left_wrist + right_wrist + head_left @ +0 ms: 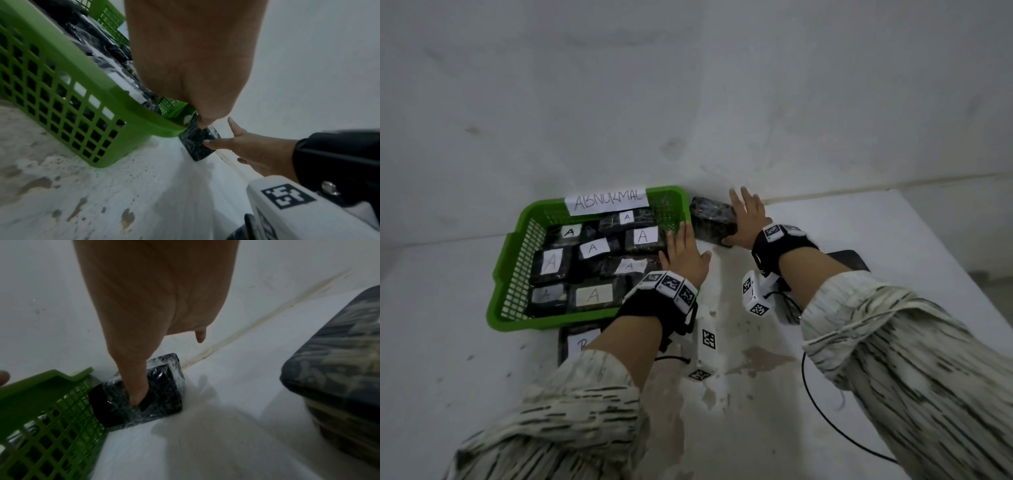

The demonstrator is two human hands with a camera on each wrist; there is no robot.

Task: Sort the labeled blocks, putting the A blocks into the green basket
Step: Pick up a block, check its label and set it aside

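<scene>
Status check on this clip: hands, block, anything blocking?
Right hand grips wrapped block on the table, label not visible. Left hand open, resting on green basket rim. Basket crowded with A blocks; little room left.

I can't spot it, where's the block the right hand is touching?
In the head view the block sits on the table beside the green basket's right wall, near the back wall.

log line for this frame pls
right hand: grips wrapped block on table beside green basket | left hand: on basket rim | basket: holds A blocks | block label: unseen
</scene>
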